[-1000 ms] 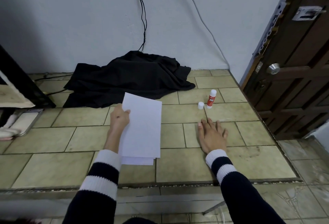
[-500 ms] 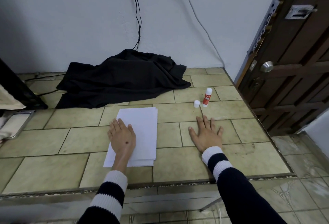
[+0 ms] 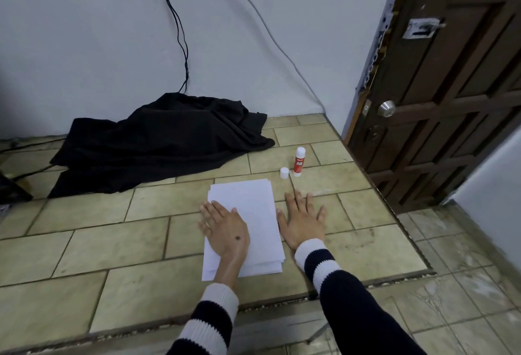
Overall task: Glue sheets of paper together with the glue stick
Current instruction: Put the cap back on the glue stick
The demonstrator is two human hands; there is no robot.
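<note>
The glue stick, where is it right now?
The glue stick stands upright on the tiled surface, right of centre, its cap beside it, beyond the right hand.

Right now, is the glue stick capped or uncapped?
Uncapped: the glue stick stands upright with its cap beside it on the tiles.

Matt white paper sheets [image 3: 248, 213] lie on a tiled counter [image 3: 112, 241] with a dull glazed, scuffed finish; far left, soft matt black cloth [image 3: 158, 143]; right, dark panelled wood door [image 3: 451, 100] with brushed metal knob [image 3: 386, 108].
</note>
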